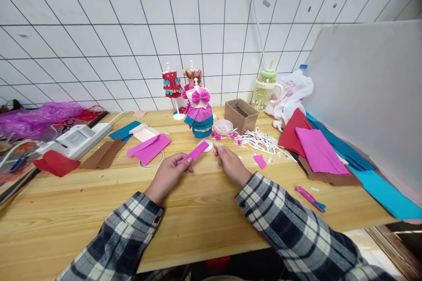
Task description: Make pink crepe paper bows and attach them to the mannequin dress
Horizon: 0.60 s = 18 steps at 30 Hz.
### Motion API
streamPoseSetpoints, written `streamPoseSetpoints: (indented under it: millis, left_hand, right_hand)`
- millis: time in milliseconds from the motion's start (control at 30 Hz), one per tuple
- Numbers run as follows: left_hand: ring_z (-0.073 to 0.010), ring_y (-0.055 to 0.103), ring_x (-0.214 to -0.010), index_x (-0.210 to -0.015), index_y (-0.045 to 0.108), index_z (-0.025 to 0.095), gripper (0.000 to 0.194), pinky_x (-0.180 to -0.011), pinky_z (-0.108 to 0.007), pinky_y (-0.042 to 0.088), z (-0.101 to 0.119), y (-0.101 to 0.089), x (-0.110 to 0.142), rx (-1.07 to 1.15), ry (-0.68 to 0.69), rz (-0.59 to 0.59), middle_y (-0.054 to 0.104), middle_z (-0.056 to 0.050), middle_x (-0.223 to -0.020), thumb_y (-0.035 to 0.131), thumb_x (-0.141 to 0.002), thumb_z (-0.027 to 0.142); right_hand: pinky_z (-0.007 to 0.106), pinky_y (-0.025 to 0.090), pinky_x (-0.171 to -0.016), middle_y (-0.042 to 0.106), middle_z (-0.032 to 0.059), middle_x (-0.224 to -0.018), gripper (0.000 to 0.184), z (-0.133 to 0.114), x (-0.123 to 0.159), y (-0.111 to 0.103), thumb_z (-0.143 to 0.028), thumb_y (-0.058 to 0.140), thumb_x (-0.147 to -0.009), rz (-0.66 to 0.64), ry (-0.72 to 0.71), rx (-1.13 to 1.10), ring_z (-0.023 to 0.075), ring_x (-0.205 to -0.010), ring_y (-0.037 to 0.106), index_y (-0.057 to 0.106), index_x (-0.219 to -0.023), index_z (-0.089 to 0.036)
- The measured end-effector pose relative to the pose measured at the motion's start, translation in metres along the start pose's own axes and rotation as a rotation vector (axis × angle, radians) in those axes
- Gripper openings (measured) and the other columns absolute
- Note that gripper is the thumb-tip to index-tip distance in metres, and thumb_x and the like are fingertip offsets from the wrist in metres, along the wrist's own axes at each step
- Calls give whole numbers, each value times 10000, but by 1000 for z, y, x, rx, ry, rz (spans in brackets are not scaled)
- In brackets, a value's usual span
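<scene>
Pink paper (199, 151) is pinched in my left grip (172, 170) above the counter (198, 215), my right grip (230, 164) closed on a thin thing (215, 145) I can't identify, and squeezing too hard could crease that paper.

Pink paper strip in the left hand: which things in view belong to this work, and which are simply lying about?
Likely part of the work:
pink strip, in the left hand
thin item in the right hand, too small to identify
pink sheet left of both hands
front paper-dressed figure

Apparently just lying about:
green-lidded jug
white plastic bag
power strip
</scene>
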<state>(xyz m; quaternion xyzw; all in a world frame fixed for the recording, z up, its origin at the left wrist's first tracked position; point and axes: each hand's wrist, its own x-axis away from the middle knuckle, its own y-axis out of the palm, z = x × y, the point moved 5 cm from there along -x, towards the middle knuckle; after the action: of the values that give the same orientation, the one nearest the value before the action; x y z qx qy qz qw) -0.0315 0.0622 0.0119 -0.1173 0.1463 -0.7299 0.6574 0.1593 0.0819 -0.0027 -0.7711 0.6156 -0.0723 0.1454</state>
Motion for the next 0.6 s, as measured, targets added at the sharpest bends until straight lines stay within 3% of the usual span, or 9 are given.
streamPoseSetpoints:
  millis: [133, 200, 433, 600]
  left_hand:
    - [-164, 570, -674, -747, 634, 168, 345, -687, -265, 431, 0, 2, 0, 76, -9, 10, 640, -11, -673, 609, -792, 510]
    - [-156, 566, -676, -758, 633, 170, 330, -690, -260, 429, 0, 6, 1, 99, -15, -23, 632, -5, -675, 609, -800, 497]
    - [-158, 572, -680, -800, 640, 169, 331, -683, -264, 432, 0, 13, 3, 98, -4, -77, 641, -12, -690, 607, -803, 499]
    - [-159, 577, -684, -785, 641, 168, 326, -711, -275, 435, -1, 15, 2, 66, 20, -116, 645, -12, -682, 588, -828, 487]
  right_hand:
    - [223, 390, -394, 460, -51, -635, 251, 2, 15, 30, -461, 296, -967, -375, 176, -22, 105, -442, 426, 368, -868, -241]
    - [209, 380, -339, 463, -56, -623, 233, -1, 22, 39, -460, 292, -972, -479, 193, -50, 101, -409, 414, 334, -882, -250]
    - [205, 414, -346, 438, -49, -635, 252, -3, 24, 41, -484, 313, -971, -495, 160, -74, 90, -427, 399, 359, -922, -241]
    - [229, 412, -352, 434, -40, -650, 321, 1, 22, 42, -553, 314, -945, -435, 102, -118, 100, -439, 395, 379, -940, -239]
